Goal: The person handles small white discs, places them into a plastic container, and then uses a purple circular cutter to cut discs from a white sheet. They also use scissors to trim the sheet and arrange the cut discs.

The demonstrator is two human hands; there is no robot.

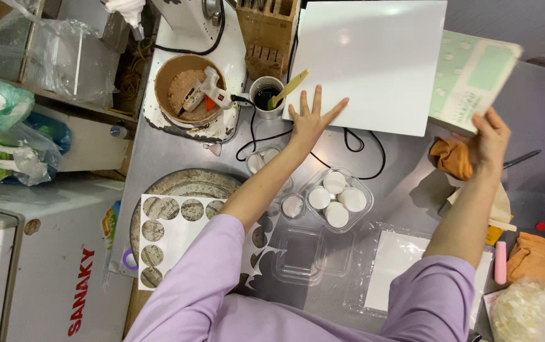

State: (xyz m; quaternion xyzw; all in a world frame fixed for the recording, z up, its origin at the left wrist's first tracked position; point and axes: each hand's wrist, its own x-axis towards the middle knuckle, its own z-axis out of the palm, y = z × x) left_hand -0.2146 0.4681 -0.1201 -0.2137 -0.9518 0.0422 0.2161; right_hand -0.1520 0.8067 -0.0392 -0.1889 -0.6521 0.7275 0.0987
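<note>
Counter (405, 190), grey metal, seen from above.

Hands: two, both in lilac sleeves.
- Left hand (310, 120): fingers spread flat, grip released, palm pressing the near left corner of the white board.
- Right hand (489, 140): raised above the right side of the counter, grip closed on the lower edge of the pale green box.

White board (370, 60): one; large, square, glossy and plain, lying flat at the far edge of the counter, reflecting light spots.

Pale green box (472, 76): one; flat, mint with white shapes and a darker green panel, held tilted in the air just right of the board.

Clear plastic tray (335, 199): one, near the counter's middle, holding four round white cakes; one further round white piece (292, 206) sits just left of it.

Empty clear tray (304, 253): one, nearer the front edge.

Steel cup (266, 95): one, with dark liquid and a yellow spatula (290, 85), just left of the left hand.

Brown bowl (190, 88): one, far left corner, with a white glue gun (204, 90) lying in it; black cord trails across the counter.

Paper sheet with round cut-outs (171, 240): one, at the left edge.

Orange cloths: two, one (453, 158) below the right hand, one (538, 256) at the right edge.

Pink stick (500, 263): one, beside the latter cloth.
</note>
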